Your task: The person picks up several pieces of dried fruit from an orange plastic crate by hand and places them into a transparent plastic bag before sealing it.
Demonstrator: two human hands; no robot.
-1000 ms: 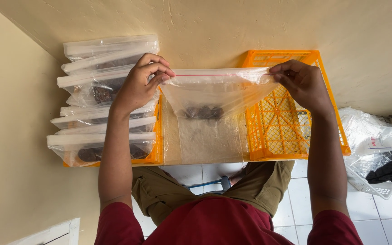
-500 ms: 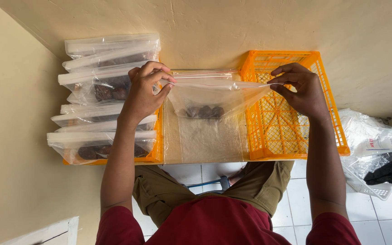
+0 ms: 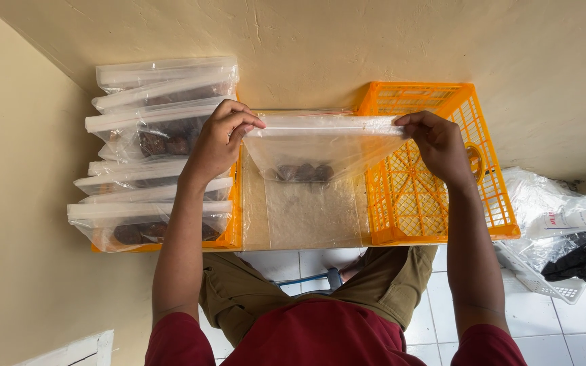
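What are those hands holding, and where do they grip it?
A clear plastic bag with dark pieces inside, held by its top edge: left hand at one end, right hand at the other.

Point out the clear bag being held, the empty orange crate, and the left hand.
clear bag [image 3: 320, 146], head view, on its front film.
orange crate [image 3: 435, 234], head view, on its near rim.
left hand [image 3: 222, 139], head view, on its back.

Bright even daylight, soft shadows; sharp focus, slight edge distortion
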